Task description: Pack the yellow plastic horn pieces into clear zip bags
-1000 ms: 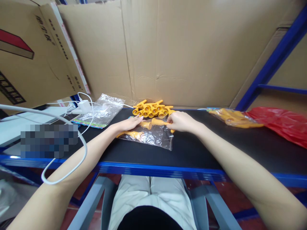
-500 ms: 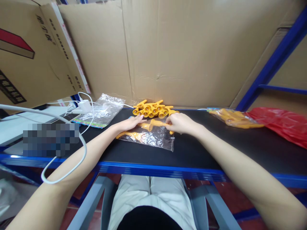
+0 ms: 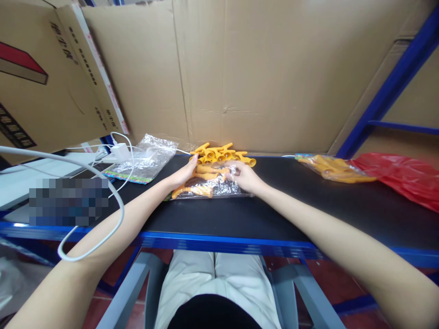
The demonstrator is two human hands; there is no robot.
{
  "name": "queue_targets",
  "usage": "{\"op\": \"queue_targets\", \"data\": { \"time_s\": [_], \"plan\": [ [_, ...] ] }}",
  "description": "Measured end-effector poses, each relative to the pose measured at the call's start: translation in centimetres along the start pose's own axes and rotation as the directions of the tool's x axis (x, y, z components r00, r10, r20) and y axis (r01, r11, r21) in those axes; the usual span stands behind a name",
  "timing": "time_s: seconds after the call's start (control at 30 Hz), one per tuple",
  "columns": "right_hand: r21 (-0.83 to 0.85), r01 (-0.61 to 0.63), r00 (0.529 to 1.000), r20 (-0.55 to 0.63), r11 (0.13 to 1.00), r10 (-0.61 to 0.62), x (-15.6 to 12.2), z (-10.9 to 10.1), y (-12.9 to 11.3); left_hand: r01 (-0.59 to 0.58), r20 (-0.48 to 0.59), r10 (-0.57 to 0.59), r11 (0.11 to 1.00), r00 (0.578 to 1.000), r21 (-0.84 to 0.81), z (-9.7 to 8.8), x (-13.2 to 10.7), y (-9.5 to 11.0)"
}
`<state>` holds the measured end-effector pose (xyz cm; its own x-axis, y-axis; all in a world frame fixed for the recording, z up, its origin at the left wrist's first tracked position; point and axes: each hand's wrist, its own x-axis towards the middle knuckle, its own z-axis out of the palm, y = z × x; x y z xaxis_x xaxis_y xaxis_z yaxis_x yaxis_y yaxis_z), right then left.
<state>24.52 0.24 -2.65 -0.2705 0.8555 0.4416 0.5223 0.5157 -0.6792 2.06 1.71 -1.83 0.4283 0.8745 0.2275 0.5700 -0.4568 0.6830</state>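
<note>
A clear plastic bag [image 3: 228,189] lies on the black tabletop between my hands, with several yellow plastic pieces [image 3: 205,176] inside it, each with a flared, funnel-like end. My left hand [image 3: 187,172] grips the bag's left side, thumb upward; its lower fingers are hidden behind the plastic. At the opposite side, my right hand [image 3: 246,177] has its curled fingers closed on the bag near the ends of the pieces. Just behind the bag is a loose pile of similar yellow pieces [image 3: 219,154], flared ends toward me.
A filled bag of yellow pieces [image 3: 332,169] lies to the right beside a red plastic bag [image 3: 398,176]. Leftward are an empty clear bag [image 3: 146,157], a white charger [image 3: 120,152] and a looping white cable [image 3: 120,201]. Cardboard [image 3: 274,82] stands behind the blue-edged table [image 3: 226,242].
My left hand has turned from lying flat on the bag to gripping its side. My right hand has moved slightly left, and the bag's near edge has drawn back from me.
</note>
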Motion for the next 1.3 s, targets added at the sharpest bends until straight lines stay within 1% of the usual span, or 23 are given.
{"op": "queue_targets", "data": {
  "time_s": [0.1, 0.17, 0.2, 0.3, 0.47, 0.6, 0.67, 0.8, 0.87, 0.97, 1.03, 1.1, 1.2, 1.3],
  "plan": [
    [0.152, -0.155, 0.985, -0.055, 0.976, 0.165, 0.0, 0.4, 0.1, -0.009, 0.006, 0.009, 0.999, 1.0, -0.037, 0.2, -0.2, 0.6],
    [0.206, -0.243, 0.966, -0.039, 0.948, 0.257, -0.1, 0.5, -0.1, -0.017, 0.018, 0.018, 0.998, 1.0, -0.053, 0.3, -0.3, 0.9],
    [0.213, -0.266, 0.961, -0.02, 0.94, 0.276, -0.2, 0.5, -0.2, -0.02, 0.024, 0.022, 0.998, 0.999, -0.055, 0.3, -0.3, 1.0],
    [0.213, -0.267, 0.963, 0.021, 0.94, 0.269, -0.1, 0.6, -0.2, -0.016, 0.02, 0.017, 0.999, 1.0, -0.043, 0.4, -0.2, 0.8],
    [0.289, -0.277, 0.958, 0.017, 0.916, 0.285, 0.2, 1.0, 0.8, 0.007, -0.049, -0.008, 1.0, 0.999, -0.018, 0.3, 0.4, -0.4],
    [0.408, -0.296, 0.952, 0.058, 0.864, 0.299, 0.1, 1.1, 0.8, 0.023, -0.065, -0.017, 0.994, 0.998, 0.106, 0.0, 0.7, -1.4],
    [0.429, -0.322, 0.945, 0.097, 0.844, 0.311, 0.0, 1.0, 0.5, 0.007, -0.054, 0.003, 0.984, 0.999, 0.177, -0.1, 0.7, -1.7],
    [0.383, -0.358, 0.934, 0.137, 0.851, 0.331, -0.1, 0.9, 0.0, -0.096, 0.014, 0.096, 0.954, 0.995, 0.285, -0.1, 0.5, -1.9],
    [0.406, -0.356, 0.934, 0.128, 0.842, 0.333, -0.1, 0.9, -0.2, -0.115, 0.032, 0.111, 0.947, 0.993, 0.3, -0.1, 0.4, -1.7],
    [0.432, -0.347, 0.937, 0.122, 0.833, 0.328, -0.2, 0.8, -0.5, -0.115, 0.03, 0.111, 0.951, 0.993, 0.288, -0.3, 0.1, -1.0],
    [0.391, -0.33, 0.943, 0.179, 0.859, 0.281, -0.4, 0.7, -0.7, -0.144, 0.036, 0.139, 0.946, 0.99, 0.291, -0.4, -0.2, -0.4],
    [0.342, -0.311, 0.936, 0.273, 0.887, 0.223, -0.6, 0.6, -1.0, -0.2, 0.063, 0.19, 0.927, 0.98, 0.318, -0.6, -0.4, 0.3],
    [0.279, -0.326, 0.897, 0.393, 0.903, 0.203, -1.0, 0.4, -1.4, -0.269, 0.11, 0.246, 0.895, 0.963, 0.356, -0.8, -0.6, 0.9],
    [0.221, -0.347, 0.851, 0.482, 0.911, 0.208, -1.2, 0.3, -2.0, -0.289, 0.133, 0.258, 0.891, 0.957, 0.351, -0.8, -0.7, 1.2]
  ]
}}
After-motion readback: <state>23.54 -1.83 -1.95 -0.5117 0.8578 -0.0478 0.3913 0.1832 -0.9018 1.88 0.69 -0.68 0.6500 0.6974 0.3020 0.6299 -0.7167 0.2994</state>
